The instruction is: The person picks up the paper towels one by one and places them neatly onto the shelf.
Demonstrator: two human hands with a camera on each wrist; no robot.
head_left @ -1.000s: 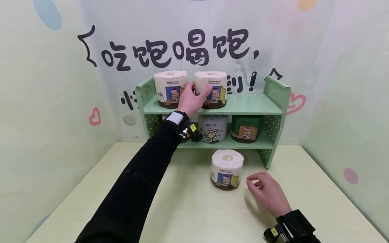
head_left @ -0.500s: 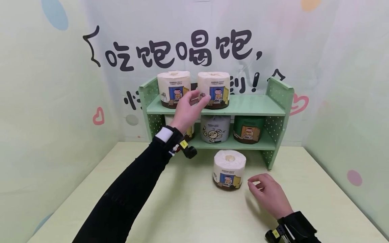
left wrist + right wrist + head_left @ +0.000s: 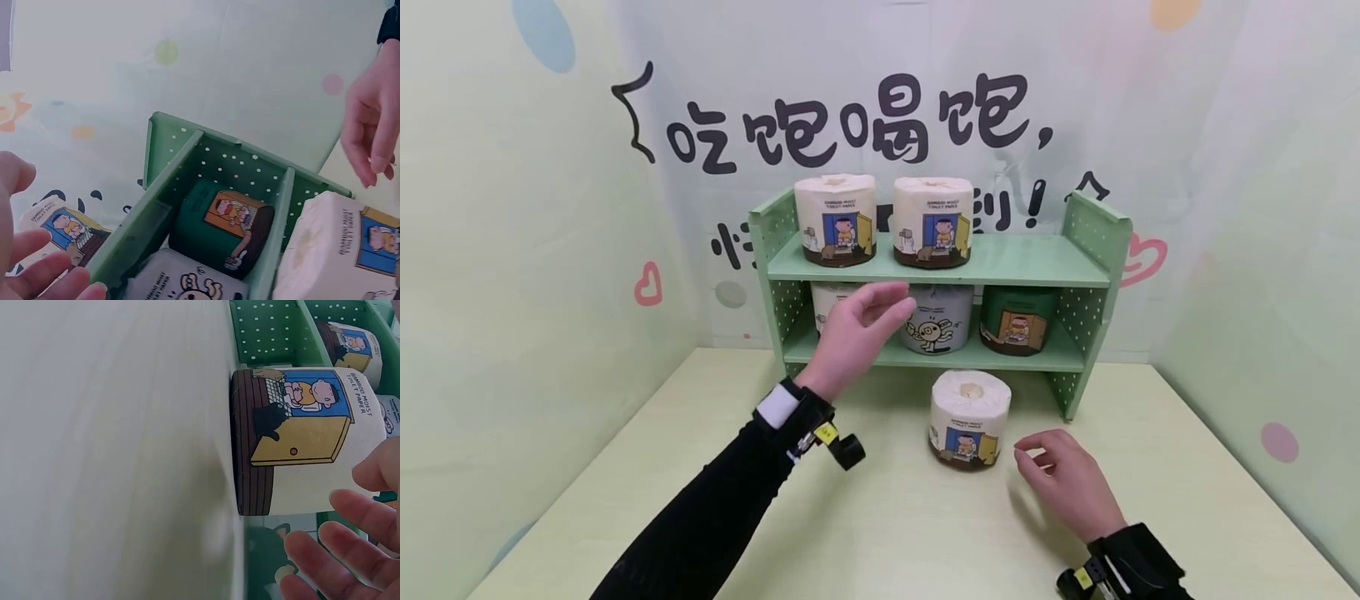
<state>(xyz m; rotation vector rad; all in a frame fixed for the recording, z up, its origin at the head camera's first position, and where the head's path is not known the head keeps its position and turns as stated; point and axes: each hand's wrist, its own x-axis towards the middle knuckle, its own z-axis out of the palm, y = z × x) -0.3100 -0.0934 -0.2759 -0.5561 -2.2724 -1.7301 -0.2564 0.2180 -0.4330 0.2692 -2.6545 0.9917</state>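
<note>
My left hand [image 3: 861, 337] hangs in the air before the lower shelf, fingers relaxed and holding nothing. Behind it on that shelf are a partly hidden white roll [image 3: 827, 302], a grey toilet paper roll [image 3: 938, 321] and a green one [image 3: 1017, 321]. Two white toilet paper rolls stand upright on the top shelf, a left roll [image 3: 837, 221] and a middle roll [image 3: 932, 222]. On the table in front of the shelf stands another white roll [image 3: 970, 419]. Beside it on the right hovers my right hand [image 3: 1070, 483], loosely bent, with a small gap to the roll.
The green two-tier shelf [image 3: 1030, 258] with dotted side panels stands at the back of the pale table [image 3: 880, 525]. A printed backdrop [image 3: 820, 50] rises behind it and along both sides. The top shelf's right part shows bare board.
My left hand has let go of the middle roll on the top shelf and come down and toward me, to the lower shelf's height. The right hand keeps its place.
</note>
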